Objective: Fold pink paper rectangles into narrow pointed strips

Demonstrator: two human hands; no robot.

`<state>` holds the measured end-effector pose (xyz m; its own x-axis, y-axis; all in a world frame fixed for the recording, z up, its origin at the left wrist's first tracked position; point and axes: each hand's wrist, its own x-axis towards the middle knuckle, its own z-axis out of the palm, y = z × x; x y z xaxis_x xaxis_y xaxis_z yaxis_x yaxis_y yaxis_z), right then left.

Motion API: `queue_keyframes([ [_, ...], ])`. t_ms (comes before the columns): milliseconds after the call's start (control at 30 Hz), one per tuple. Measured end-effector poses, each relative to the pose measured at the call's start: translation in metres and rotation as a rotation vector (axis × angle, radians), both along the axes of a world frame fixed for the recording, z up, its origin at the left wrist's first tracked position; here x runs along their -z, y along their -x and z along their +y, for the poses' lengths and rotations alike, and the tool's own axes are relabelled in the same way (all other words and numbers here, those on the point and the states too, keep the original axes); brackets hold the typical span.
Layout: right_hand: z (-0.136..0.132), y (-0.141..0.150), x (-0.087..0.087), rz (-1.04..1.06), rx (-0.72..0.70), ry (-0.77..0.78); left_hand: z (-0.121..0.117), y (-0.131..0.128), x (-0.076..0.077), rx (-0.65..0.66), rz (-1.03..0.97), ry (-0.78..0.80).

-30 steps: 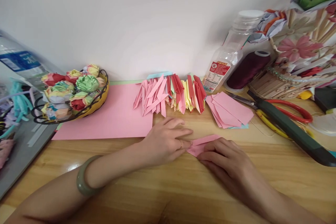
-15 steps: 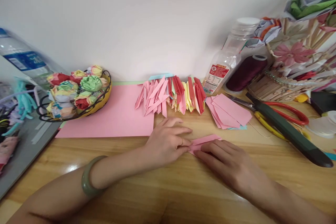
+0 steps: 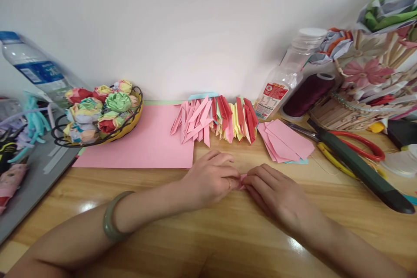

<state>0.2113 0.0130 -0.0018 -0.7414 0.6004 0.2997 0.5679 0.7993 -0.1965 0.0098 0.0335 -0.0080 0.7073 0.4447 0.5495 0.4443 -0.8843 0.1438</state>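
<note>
Pink paper, just a small piece of it, shows between the two hands, in front of the pile of folded strips and a little toward its right end; the fingers cover nearly all the rest. From where I stand, looking down over the person's head, the left hand lies in front of the pile with thumb and fingers closed on the paper's left end, while the right hand, in front and to the right of the pile, has its fingertips bunched together and pinched on the other end. The hands are almost touching, and both rest low over the table. Left of the pile, and partly under it, lies a large pink sheet; right of the pile are loose pink pieces. It looks to me like a crease being worked. To do that well, I'd say, hold one end lightly but firmly, line up the edges before pressing, and run a fingertip outward along the fold, against the flat wood, so the paper neither slips nor wrinkles.
</note>
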Motion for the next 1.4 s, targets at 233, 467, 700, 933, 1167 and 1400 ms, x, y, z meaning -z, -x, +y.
queue_keyframes([
  [233, -0.002, 0.005, 0.011, 0.160, 0.128, 0.140, -0.002, 0.003, 0.002, 0.029, 0.013, -0.089],
  [467, 0.001, 0.003, 0.017, 0.172, 0.201, 0.275, 0.000, 0.005, 0.000, 0.050, 0.013, -0.048],
  [700, 0.002, 0.003, 0.013, 0.177, 0.152, 0.321, 0.000, 0.002, 0.004, 0.005, -0.025, 0.021],
  [933, 0.003, 0.004, 0.010, 0.186, 0.151, 0.328, 0.002, 0.003, 0.006, 0.020, -0.016, 0.067],
  [1167, 0.003, -0.019, -0.009, 0.233, 0.216, 0.127, -0.001, 0.003, 0.001, 0.045, 0.043, 0.034],
  [1400, 0.002, -0.045, -0.007, 0.110, 0.269, 0.384, 0.000, 0.005, -0.004, 0.139, 0.078, -0.009],
])
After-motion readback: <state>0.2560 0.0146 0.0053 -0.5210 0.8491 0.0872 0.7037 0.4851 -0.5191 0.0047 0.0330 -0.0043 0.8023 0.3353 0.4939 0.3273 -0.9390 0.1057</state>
